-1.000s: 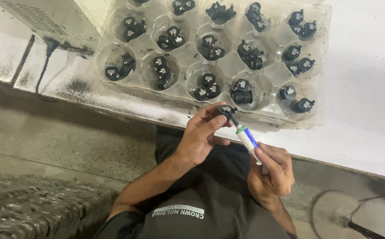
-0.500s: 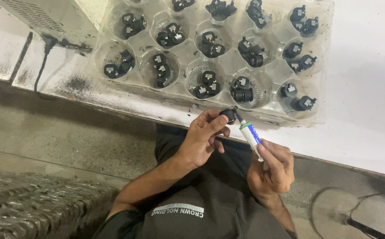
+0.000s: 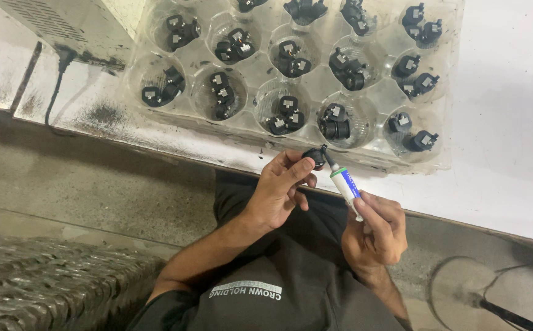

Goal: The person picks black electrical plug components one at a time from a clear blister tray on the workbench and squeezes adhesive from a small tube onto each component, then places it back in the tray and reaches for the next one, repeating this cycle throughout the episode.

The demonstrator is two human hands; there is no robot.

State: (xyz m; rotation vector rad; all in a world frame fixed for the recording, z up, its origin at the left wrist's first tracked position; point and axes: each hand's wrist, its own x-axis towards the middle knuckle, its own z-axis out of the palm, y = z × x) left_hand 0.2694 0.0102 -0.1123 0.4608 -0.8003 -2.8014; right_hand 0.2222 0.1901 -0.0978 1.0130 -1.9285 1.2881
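The left hand (image 3: 276, 193) pinches a small black plug part (image 3: 314, 157) between thumb and curled fingertips, just below the near edge of the white tabletop (image 3: 506, 147), while the right hand (image 3: 377, 230) closes its fingers round a slim white-and-blue tube (image 3: 346, 185) whose dark nozzle touches the part. The part looks light, stiff and easy to fumble, best gripped by its sides; the tube seems soft, so hold it mid-body. Beyond, a clear plastic tray (image 3: 447, 92) on the tabletop holds similar black parts in round cups.
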